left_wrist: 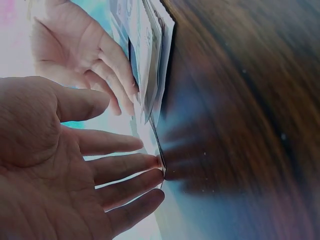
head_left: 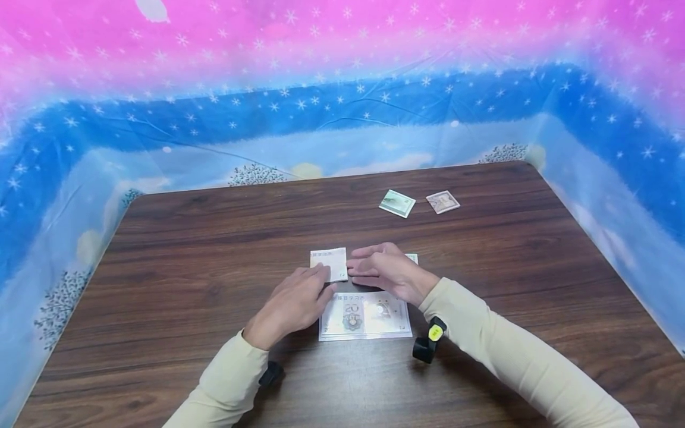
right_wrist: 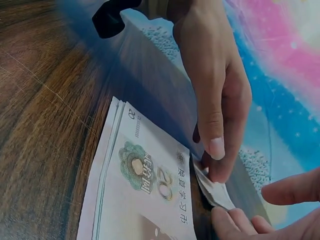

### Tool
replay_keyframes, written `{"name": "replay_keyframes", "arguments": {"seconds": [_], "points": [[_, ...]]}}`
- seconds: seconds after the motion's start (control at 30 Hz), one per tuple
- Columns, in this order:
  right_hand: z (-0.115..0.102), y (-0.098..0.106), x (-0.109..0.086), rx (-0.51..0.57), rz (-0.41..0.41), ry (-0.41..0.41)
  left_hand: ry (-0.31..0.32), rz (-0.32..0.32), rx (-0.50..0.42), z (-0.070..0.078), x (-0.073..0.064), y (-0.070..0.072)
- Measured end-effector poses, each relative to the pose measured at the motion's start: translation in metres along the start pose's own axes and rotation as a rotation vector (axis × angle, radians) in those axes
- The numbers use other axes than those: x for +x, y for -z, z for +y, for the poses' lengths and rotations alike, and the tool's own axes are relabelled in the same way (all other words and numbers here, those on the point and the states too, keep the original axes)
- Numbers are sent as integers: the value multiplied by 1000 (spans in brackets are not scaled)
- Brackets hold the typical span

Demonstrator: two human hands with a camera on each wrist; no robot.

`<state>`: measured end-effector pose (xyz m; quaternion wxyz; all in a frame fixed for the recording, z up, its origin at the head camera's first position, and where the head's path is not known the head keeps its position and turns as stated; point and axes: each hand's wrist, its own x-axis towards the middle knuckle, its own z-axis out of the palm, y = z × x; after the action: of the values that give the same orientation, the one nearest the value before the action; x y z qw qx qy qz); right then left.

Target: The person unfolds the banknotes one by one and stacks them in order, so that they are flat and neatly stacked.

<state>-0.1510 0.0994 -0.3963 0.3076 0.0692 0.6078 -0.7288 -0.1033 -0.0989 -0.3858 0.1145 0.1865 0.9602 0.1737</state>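
Note:
A small folded paper note point(head_left: 333, 257) lies on the table between my hands. My left hand point(head_left: 293, 304) rests fingertips on its near-left part, the fingers fairly straight and the thumb apart. My right hand point(head_left: 389, 270) is at its right edge, fingers extended and pointing left; the right wrist view shows its fingers point(right_wrist: 235, 220) at the note's end. Nearer me lies a stack of paper play banknotes point(head_left: 364, 324), the top one marked 20 point(right_wrist: 165, 187). A corner of another note point(head_left: 412, 258) shows behind my right hand; most of it is hidden.
Toward the back of the brown wooden table point(head_left: 214, 238) lie a green folded note point(head_left: 397, 203) and a brownish folded note point(head_left: 443, 202), side by side. A pink and blue snowflake-patterned cloth point(head_left: 321, 95) hangs around the table's back and sides.

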Motion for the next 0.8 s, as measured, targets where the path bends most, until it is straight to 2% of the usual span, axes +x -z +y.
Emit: {"name": "replay_keyframes", "arguments": {"seconds": [0.17, 0.43, 0.7, 0.8], "points": [[-1, -2, -2, 68, 23, 2, -5, 35, -94, 0, 3, -1], [0, -5, -3, 132, -24, 30, 63, 46, -241, 5, 5, -3], [2, -8, -8, 98, -55, 47, 71, 73, -327, 9, 6, -3], [3, -8, -10, 90, -53, 57, 69, 103, -364, 10, 6, -3]]}}
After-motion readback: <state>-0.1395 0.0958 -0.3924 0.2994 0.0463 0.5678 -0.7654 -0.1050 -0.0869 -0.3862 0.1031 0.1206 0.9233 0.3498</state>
